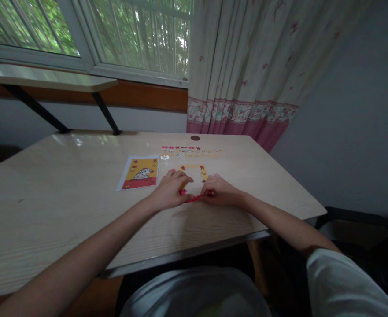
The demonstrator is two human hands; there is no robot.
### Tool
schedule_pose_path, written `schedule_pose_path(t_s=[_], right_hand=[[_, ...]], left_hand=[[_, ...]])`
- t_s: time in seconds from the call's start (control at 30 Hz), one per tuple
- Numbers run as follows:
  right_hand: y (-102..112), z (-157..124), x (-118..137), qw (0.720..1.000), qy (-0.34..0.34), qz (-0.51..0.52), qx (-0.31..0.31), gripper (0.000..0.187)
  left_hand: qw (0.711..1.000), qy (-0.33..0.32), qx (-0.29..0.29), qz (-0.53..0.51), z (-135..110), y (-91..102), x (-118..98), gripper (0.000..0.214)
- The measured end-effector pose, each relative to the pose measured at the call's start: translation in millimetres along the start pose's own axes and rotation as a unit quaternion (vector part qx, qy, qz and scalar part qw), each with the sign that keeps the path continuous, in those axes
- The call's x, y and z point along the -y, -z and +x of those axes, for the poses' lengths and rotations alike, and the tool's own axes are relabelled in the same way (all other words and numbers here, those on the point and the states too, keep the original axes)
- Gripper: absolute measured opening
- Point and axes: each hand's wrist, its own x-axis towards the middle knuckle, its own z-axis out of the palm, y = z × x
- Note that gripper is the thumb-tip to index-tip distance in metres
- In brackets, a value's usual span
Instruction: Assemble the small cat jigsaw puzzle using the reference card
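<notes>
A small puzzle frame (194,173) with a yellow and red border and a white middle lies on the wooden table (64,198). My left hand (169,190) rests curled on its lower left corner, fingers pressed onto a red piece. My right hand (220,192) is closed at the lower right corner, pinching the red bottom strip (194,198) that runs between both hands. Left of the frame lies a picture card (138,172) with a white animal on yellow and red.
Several loose puzzle pieces (190,152) lie in rows behind the frame, with a dark round cable hole (195,138) beyond. A window, a shelf on black brackets (45,79) and a patterned curtain (246,88) stand behind the table.
</notes>
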Motion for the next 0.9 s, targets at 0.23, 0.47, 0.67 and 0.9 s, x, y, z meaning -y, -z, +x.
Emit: schedule_pose_path(t_s=[0.23,0.47,0.67,0.9], right_hand=[[0.5,-1.6,-3.4,1.0,0.014,-0.026,0.003,0.01],[4.8,-2.4,-0.7,0.997,0.069,-0.026,0.009,0.011],[5.5,-0.5,-1.6,0.996,0.082,-0.007,0.019,0.012],[14.1,-2.6,-34.8,0.998,0.008,-0.003,-0.059,0.013]], left_hand=[[1.0,0.01,0.013,-0.006,1.3,-4.0,0.4,0.05],[1.0,0.008,0.0,-0.027,3.7,-8.8,2.8,0.051],[0.999,0.009,-0.017,-0.04,4.3,-1.7,1.6,0.046],[0.987,0.112,-0.104,0.048,9.0,20.8,53.0,0.034]])
